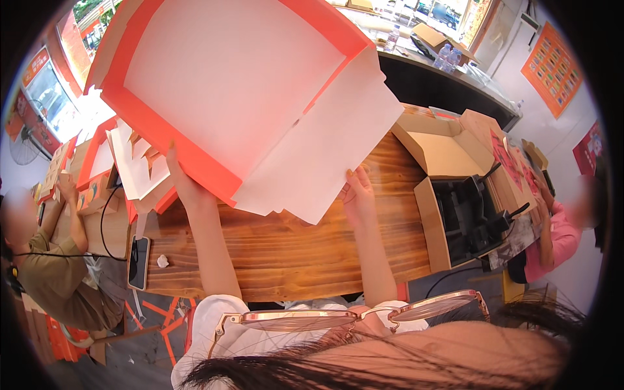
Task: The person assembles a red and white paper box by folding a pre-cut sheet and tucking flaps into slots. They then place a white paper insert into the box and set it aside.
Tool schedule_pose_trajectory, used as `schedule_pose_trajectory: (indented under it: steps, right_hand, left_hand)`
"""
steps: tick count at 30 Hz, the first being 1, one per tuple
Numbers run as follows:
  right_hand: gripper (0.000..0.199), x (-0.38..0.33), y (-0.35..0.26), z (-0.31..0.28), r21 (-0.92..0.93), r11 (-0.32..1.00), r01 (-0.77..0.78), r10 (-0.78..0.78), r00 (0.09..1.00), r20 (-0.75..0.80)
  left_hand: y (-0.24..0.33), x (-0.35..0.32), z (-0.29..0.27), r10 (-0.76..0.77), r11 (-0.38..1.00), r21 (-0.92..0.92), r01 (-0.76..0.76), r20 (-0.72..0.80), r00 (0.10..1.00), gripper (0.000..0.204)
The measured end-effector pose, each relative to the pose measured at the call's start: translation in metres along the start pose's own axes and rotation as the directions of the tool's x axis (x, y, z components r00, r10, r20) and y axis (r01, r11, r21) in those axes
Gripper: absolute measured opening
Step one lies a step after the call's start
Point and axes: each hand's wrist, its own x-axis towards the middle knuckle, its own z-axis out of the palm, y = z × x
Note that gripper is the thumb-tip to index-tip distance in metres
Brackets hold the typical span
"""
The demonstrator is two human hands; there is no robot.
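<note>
We are looking down over a pair of rose-gold framed glasses (351, 317) at a long wooden plank table (286, 250), and both of our bare hands are up on a big flat unfolded cardboard box blank, white inside with orange-red borders (240, 84). It is held tilted above the far side of the table, one white flap hanging down toward us. Our left hand (181, 177) is closed on the orange lower-left edge, fingers wrapped behind it. Our right hand (357, 188) pinches the lower corner of the white flap, thumb and fingertips clamped on the card.

Off to the left, a stack of similar white-and-orange flat blanks (133, 166) lies on the table, and a dark smartphone (138, 262) with a black cable rests near the table's near edge, a small crumpled white scrap (162, 260) just beside it. To the right sits an open brown cardboard carton (455, 195) with black items inside. A person in an olive shirt (55, 279) works at the left, another in a pink sleeve (559, 237) at the right.
</note>
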Motion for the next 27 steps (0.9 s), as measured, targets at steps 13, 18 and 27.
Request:
schedule_pose_trajectory:
  steps: [13, 18, 27]
  right_hand:
    - [0.035, 0.012, 0.024, -0.040, 0.362, 0.932, -0.031, -0.087, 0.948, 0.306]
    - [0.033, 0.008, 0.011, -0.028, 0.396, 0.918, -0.013, -0.081, 0.972, 0.219]
    - [0.053, 0.001, -0.048, 0.004, -0.207, 0.978, 0.022, -0.015, 0.999, 0.035]
  left_hand:
    - [-0.002, 0.001, -0.006, -0.107, 0.978, -0.167, 0.125, 0.114, 0.988, 0.043]
    - [-0.008, 0.005, -0.011, -0.063, 0.990, -0.118, 0.080, 0.143, 0.988, 0.041]
    - [-0.004, 0.002, -0.010, -0.017, 0.999, -0.027, 0.020, 0.119, 0.993, 0.042]
